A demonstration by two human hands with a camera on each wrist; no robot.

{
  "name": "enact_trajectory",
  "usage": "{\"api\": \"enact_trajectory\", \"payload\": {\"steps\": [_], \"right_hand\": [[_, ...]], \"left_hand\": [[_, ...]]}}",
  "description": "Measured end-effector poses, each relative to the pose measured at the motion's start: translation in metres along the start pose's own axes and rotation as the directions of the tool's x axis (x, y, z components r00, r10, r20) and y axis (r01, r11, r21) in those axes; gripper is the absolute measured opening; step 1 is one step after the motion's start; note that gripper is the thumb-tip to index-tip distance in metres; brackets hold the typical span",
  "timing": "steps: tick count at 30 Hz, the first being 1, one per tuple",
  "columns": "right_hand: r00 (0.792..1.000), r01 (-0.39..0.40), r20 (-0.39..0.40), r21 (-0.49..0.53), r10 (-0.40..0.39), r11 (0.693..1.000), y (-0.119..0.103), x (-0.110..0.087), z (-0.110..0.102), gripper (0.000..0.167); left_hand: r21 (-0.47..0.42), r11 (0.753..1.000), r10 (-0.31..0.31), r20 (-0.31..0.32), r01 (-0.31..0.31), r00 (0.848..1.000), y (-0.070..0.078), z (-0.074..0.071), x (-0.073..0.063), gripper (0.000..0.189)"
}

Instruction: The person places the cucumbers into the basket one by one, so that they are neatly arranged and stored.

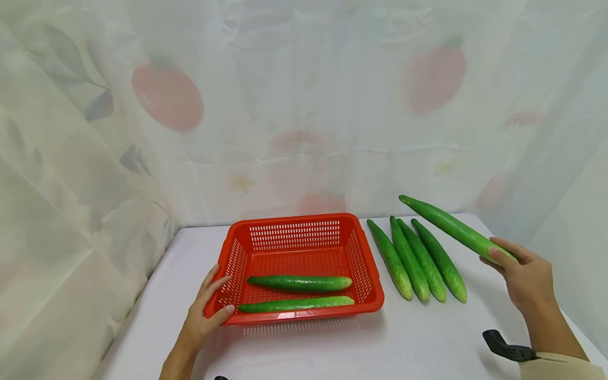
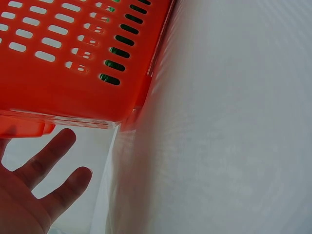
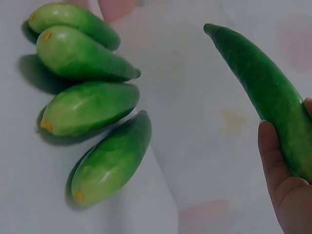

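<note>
My right hand (image 1: pixel 529 274) grips a long green cucumber (image 1: pixel 456 227) near its paler end and holds it raised above the right of the table. The same cucumber (image 3: pixel 263 83) slants upward in the right wrist view. At the left of the red plastic basket (image 1: pixel 296 316), my left hand (image 1: pixel 201 311) lies against the rim with fingers spread and fairly straight. Inside the basket are two cucumbers: one cucumber (image 1: pixel 299 284) across the middle, another cucumber (image 1: pixel 299 304) along the front wall. In the left wrist view the fingers (image 2: pixel 51 156) extend beside the basket's slotted wall (image 2: pixel 63 92).
Right of the basket, several cucumbers (image 1: pixel 413 261) lie side by side on the white table (image 1: pixel 408 343), pale ends toward me. Behind the table hangs a pale curtain (image 1: pixel 351 105) with fruit prints; another patterned sheet (image 1: pixel 57 211) hangs at the left.
</note>
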State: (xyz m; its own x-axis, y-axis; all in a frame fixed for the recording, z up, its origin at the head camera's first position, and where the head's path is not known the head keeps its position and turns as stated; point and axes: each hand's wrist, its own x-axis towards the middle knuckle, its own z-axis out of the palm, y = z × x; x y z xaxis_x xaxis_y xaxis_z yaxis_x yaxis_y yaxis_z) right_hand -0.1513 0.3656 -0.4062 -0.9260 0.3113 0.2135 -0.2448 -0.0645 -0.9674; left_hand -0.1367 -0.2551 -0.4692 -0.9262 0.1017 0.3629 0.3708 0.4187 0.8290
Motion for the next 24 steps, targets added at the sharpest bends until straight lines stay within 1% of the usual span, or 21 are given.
{"api": "enact_trajectory", "payload": {"steps": [3,6,9,12,15,19,22,24], "right_hand": [[0.998,0.039,0.052,0.079,-0.043,0.996,-0.006,-0.002,0.009,0.026],[0.991,0.061,0.106,0.173,-0.080,0.983,-0.012,-0.004,0.017,0.028],[0.983,0.081,0.144,0.223,-0.115,0.971,-0.016,-0.006,0.024,0.029],[0.974,0.108,0.172,0.235,-0.150,0.966,-0.019,-0.008,0.031,0.030],[0.965,0.134,0.193,0.223,-0.179,0.966,-0.022,-0.009,0.038,0.030],[0.951,0.143,0.237,0.237,-0.200,0.961,-0.025,-0.009,0.047,0.031],[0.936,0.147,0.276,0.258,-0.219,0.955,-0.026,-0.010,0.054,0.032],[0.927,0.159,0.294,0.253,-0.232,0.954,-0.027,-0.011,0.057,0.032]], "left_hand": [[0.005,1.000,-0.011,-0.003,0.011,1.000,0.001,0.000,0.000,0.054],[0.008,1.000,-0.027,-0.009,0.027,1.000,0.001,0.000,0.000,0.054],[0.014,1.000,-0.024,-0.010,0.024,1.000,0.001,0.000,-0.001,0.054],[0.008,1.000,-0.017,-0.008,0.017,1.000,0.000,0.000,-0.001,0.054],[0.001,1.000,-0.009,-0.004,0.009,1.000,0.000,0.000,0.000,0.054],[0.003,1.000,-0.001,-0.004,0.001,1.000,-0.001,0.000,0.000,0.053],[0.005,1.000,-0.005,-0.003,0.005,1.000,-0.002,0.000,0.000,0.054],[0.004,1.000,-0.011,-0.002,0.011,1.000,-0.002,0.000,0.000,0.054]]}}
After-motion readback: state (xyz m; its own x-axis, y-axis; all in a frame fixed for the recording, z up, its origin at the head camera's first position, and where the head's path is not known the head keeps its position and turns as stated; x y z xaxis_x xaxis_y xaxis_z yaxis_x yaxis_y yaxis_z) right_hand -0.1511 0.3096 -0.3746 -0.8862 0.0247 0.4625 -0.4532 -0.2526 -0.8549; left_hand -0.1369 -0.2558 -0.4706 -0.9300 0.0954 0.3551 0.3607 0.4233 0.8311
